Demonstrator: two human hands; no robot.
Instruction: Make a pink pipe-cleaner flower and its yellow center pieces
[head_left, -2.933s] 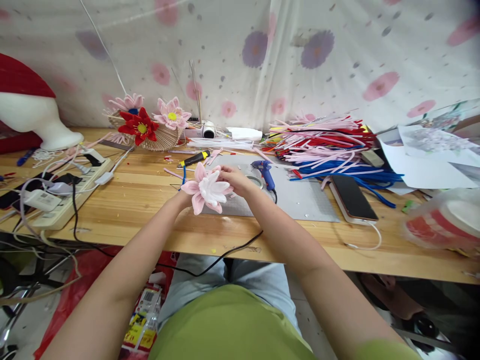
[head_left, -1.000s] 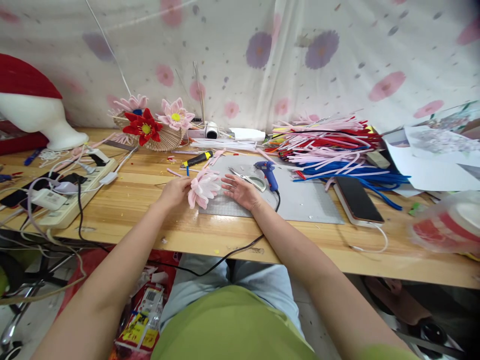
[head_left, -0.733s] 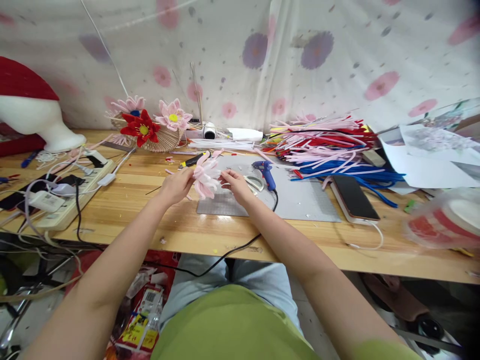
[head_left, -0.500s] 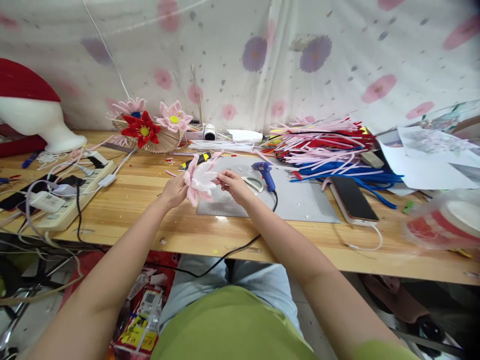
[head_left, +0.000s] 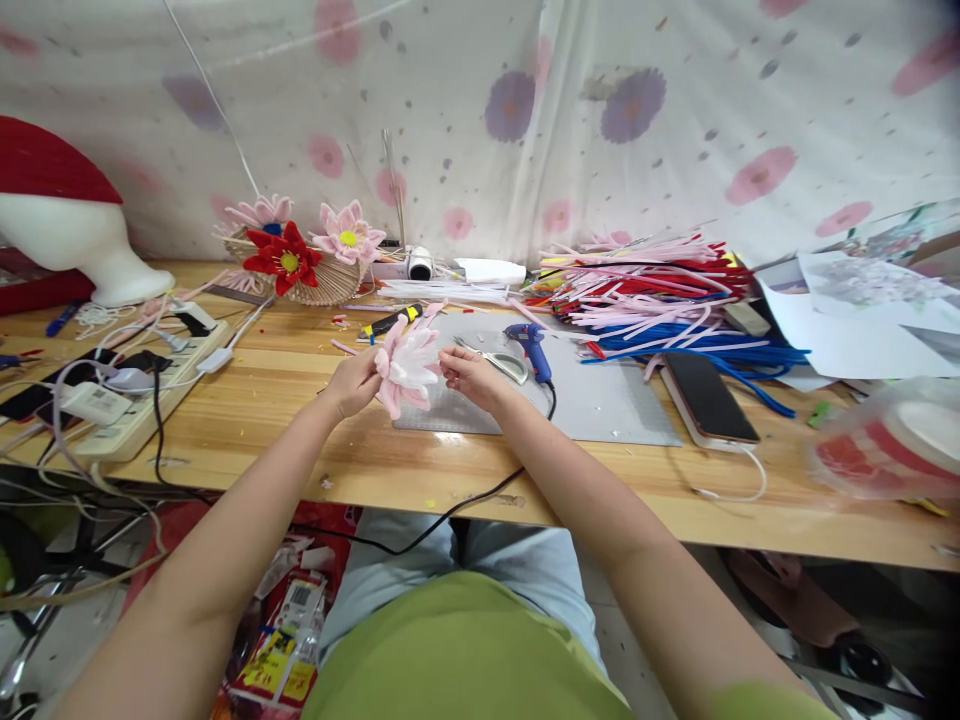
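A pink and white pipe-cleaner flower [head_left: 409, 368] is held up just above the wooden table [head_left: 300, 440]. My left hand [head_left: 352, 381] grips it from behind at its base. My right hand [head_left: 471, 376] pinches a petal on the flower's right side with the fingertips. Both hands hover over the near left corner of a grey cutting mat [head_left: 592, 400]. Scissors [head_left: 499, 360] and a blue glue gun [head_left: 531, 345] lie on the mat just beyond my right hand.
A heap of pink, red and blue pipe cleaners [head_left: 660, 300] lies at the back right, with a phone [head_left: 709, 397] beside it. A power strip [head_left: 127, 400] with plugs and cables sits left. Finished flowers on a fan [head_left: 300, 260] and a mannequin head [head_left: 67, 230] stand behind.
The flower, resting low on the mat a second ago with my right hand flat beside it, is lifted again. My right hand has returned to pinch a petal.
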